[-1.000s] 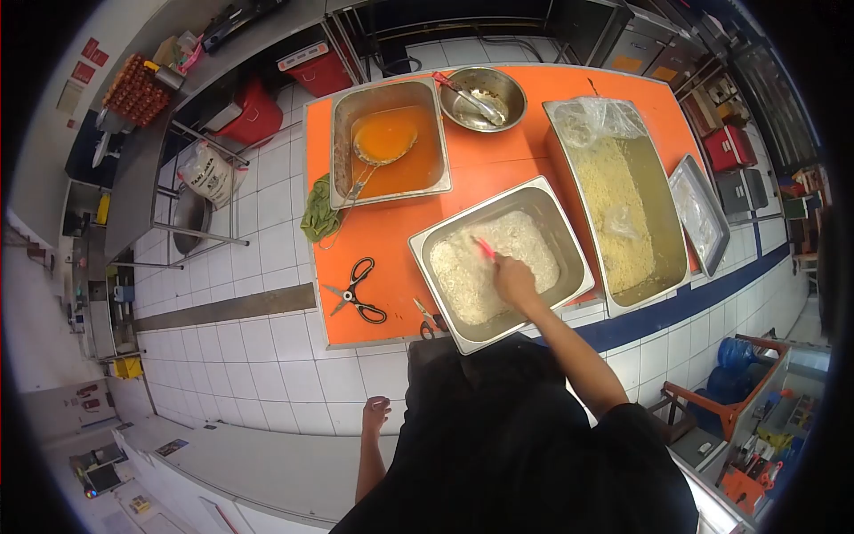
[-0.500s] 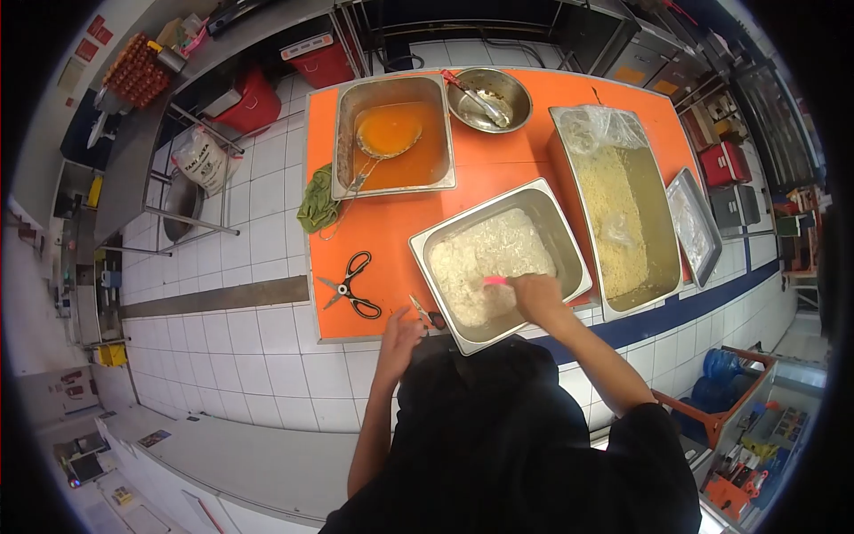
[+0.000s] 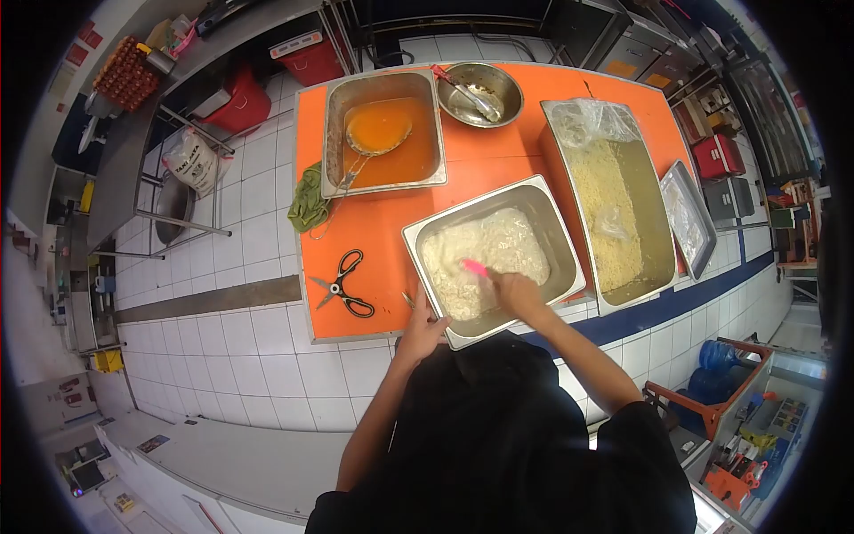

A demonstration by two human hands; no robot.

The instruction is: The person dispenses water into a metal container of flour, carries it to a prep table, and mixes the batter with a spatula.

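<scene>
My right hand is closed around a pink spatula, held over the pale, lumpy mixture in a steel pan. The spatula's lower part is hard to make out. At the pan's near left corner, my left hand grips the rim, its thumb on the near side. Beside this hand, a small pointed tool is mostly hidden. Black-handled scissors lie spread open on the orange table further left.
Behind stands a steel pan of orange liquid with a wire strainer in it. A bowl holds red-handled tongs. To the right are a long pan of yellowish crumbs and a tray. A green cloth lies at the left edge.
My left hand has moved from beside the pan onto its near left corner. My right hand has shifted left with the spatula, and the mixture's surface looks different.
</scene>
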